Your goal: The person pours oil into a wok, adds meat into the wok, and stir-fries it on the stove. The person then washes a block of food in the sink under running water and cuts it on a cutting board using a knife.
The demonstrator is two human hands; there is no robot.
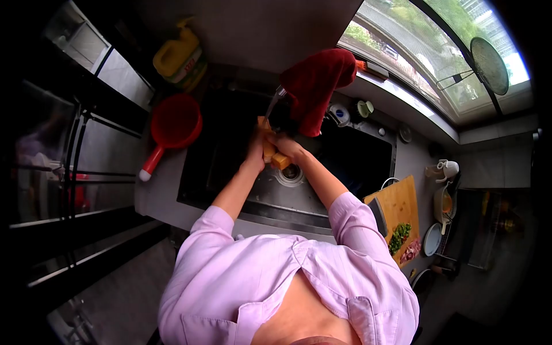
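Left hand and right hand meet low over the sink, both partly closed, curled about yellow-orange blocks. Most fingertips are hidden; the number of blocks and each hand's share of the grip cannot be told. One block end protrudes just beside the right palm, near side; another piece shows beyond the left fingers.

Thin stream of water falls just beyond the hands from a spout; rest of the tap is concealed by a draped red cloth. Drain lies below the right wrist, partly covered by the hands and blocks. Basin areas to either side are too dark to read.

Left of the left hand: red dipper, handle toward the body, inside plain red. Beyond it, yellow jug, contents not visible.

Right of the right forearm: cutting board bearing chopped greens and pink pieces, probably meat; near edge cut by the sleeve. Further right, pale dish, contents unclear. Outer edges fall into black.
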